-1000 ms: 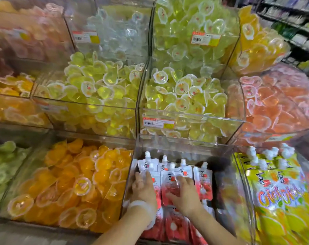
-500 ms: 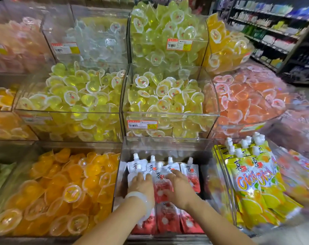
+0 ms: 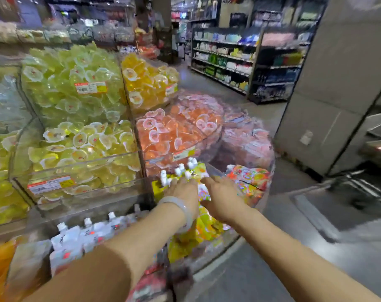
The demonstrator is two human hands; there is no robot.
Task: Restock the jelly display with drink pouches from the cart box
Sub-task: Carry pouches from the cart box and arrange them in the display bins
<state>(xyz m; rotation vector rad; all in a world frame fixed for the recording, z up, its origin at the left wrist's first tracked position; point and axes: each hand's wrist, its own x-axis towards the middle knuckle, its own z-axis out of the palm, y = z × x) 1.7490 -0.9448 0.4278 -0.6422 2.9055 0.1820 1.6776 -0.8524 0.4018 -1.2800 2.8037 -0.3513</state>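
Note:
The view is motion-blurred. Yellow drink pouches [image 3: 203, 225] with white caps stand in a clear bin at the display's lower right. My left hand [image 3: 182, 191], a pale bangle on its wrist, rests on top of them with its fingers reaching toward the caps. My right hand [image 3: 221, 196] lies beside it, fingers straight and touching the same pouches. Red-and-white pouches [image 3: 87, 233] fill the bin to the left, under my left forearm. The cart box is out of sight.
Clear bins of green-yellow jelly cups [image 3: 80, 140], orange jelly cups [image 3: 174, 129] and yellow cups [image 3: 148, 81] rise behind. More colourful pouches [image 3: 249, 177] sit right of my hands. A grey pillar [image 3: 337, 94], store shelves [image 3: 239, 62] and a metal frame [image 3: 378, 136] stand across the aisle floor.
Both hands left the red-and-white pouches and moved right onto the yellow pouches. The camera swung right, bringing the aisle and pillar into view.

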